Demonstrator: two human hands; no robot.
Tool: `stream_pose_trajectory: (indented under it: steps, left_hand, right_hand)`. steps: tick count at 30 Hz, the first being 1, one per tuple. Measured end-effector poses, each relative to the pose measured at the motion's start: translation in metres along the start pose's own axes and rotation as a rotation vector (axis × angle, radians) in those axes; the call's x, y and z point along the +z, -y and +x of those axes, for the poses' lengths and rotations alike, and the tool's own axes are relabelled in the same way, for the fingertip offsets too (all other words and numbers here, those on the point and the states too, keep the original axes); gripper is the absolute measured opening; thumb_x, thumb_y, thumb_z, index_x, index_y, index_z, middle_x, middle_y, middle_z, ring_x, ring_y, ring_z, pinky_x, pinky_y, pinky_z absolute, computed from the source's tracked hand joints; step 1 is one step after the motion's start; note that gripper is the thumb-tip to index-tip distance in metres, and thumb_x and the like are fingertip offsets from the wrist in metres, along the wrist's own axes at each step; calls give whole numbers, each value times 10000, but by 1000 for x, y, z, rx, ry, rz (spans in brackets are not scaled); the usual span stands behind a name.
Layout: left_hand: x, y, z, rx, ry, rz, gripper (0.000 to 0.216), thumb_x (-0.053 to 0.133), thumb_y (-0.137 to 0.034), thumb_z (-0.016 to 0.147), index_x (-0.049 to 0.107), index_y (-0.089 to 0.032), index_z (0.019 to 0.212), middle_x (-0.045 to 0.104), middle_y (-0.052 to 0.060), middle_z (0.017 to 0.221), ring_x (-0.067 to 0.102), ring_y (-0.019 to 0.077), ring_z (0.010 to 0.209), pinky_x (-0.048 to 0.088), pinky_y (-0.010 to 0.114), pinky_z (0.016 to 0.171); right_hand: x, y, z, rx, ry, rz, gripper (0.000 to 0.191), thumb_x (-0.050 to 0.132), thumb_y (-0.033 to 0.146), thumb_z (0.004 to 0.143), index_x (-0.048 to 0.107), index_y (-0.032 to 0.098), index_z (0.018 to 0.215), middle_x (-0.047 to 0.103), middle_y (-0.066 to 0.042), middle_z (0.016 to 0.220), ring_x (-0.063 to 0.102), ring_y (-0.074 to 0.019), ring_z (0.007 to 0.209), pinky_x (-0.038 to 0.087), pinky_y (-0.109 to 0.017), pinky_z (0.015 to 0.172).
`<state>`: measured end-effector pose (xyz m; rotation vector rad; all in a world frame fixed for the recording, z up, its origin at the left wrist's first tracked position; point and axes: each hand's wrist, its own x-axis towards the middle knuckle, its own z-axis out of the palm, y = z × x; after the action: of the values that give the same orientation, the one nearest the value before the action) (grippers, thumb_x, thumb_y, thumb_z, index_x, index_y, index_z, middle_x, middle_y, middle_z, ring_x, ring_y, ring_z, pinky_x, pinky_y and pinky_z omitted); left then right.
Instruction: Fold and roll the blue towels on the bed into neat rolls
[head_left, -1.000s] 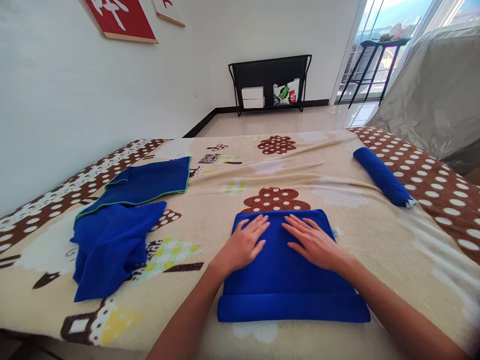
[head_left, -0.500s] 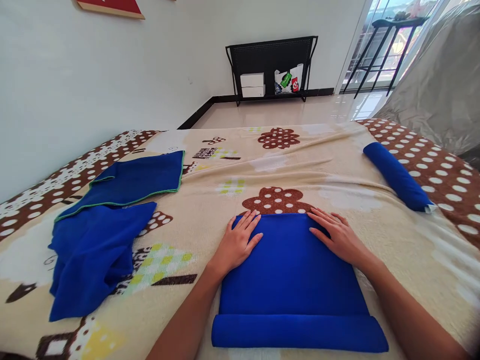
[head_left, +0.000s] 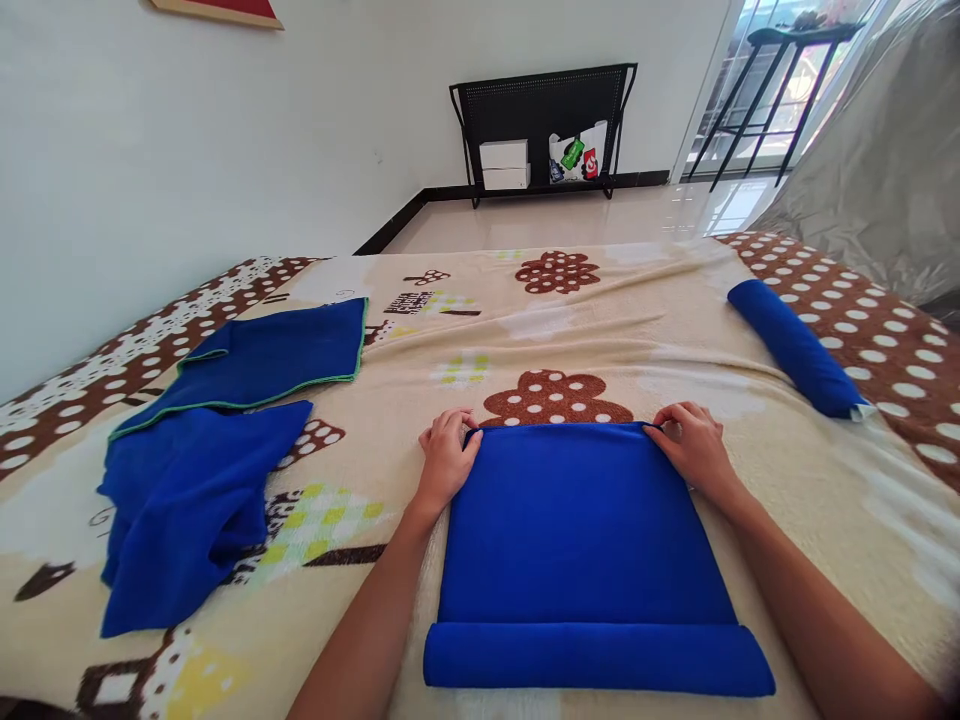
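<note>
A blue cloth [head_left: 574, 530] lies flat in front of me, its near edge folded over into a thick band. My left hand [head_left: 448, 455] pinches its far left corner between thumb and fingers. At the far right corner, my right hand [head_left: 691, 448] has the same cloth pinched, with the fingers curled. The far edge between the hands is stretched straight. To the left lie a crumpled blue cloth [head_left: 195, 520] and a flatter blue cloth with green edging [head_left: 285, 350]. A rolled blue cloth [head_left: 795, 345] rests at the right, with a small white tag at its near end.
Beneath everything spreads a cream patterned blanket [head_left: 420, 400] with brown dotted borders. Beyond it, a black metal rack [head_left: 544, 110] holding white boxes and a printed bag stands by the wall. A stool [head_left: 780, 90] and a plastic-covered object [head_left: 877, 160] are at the back right.
Both hands went from lying flat on the cloth to pinching its far corners. They have moved outward, and the far edge is drawn straighter. The other cloths stayed put.
</note>
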<state>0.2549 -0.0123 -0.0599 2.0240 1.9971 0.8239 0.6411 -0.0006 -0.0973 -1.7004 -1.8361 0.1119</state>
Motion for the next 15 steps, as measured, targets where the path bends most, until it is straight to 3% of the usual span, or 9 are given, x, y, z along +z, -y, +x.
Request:
stream_pose_trajectory:
  steps: [5,10,13,15]
  left_hand:
    - [3,1,-1,-15,-41,-17,37,545,-249,908,576,-231,913,656,73,1233,577,248,1205,385,460,1023]
    - [0,-5,-5,10,-71,32,108,495,-242,936,597,-223,968,641,114,1256,556,287,1226,353,514,1041]
    - [-7,-18,-8,84,-69,54,246,432,-234,971,609,-222,1142,587,130,1377,490,292,1333,287,534,1109]
    - [-11,-28,-10,218,31,50,345,408,-280,999,562,-257,1307,526,91,1478,420,248,1416,261,473,1160]
  right_hand:
    - [-2,3,-2,24,-78,-9,325,467,498,926,615,218,857,644,-79,966,552,-264,973,370,-429,869]
    - [-8,13,-5,-17,-57,-66,291,474,443,931,642,208,899,646,-107,999,551,-302,999,365,-501,905]
    - [-18,30,-6,-89,-48,-80,330,424,397,970,652,200,1105,620,-149,1220,532,-334,1151,312,-569,1012]
    - [-23,47,-8,-204,25,-60,369,417,393,989,606,258,1276,561,-104,1387,501,-298,1276,288,-525,1097]
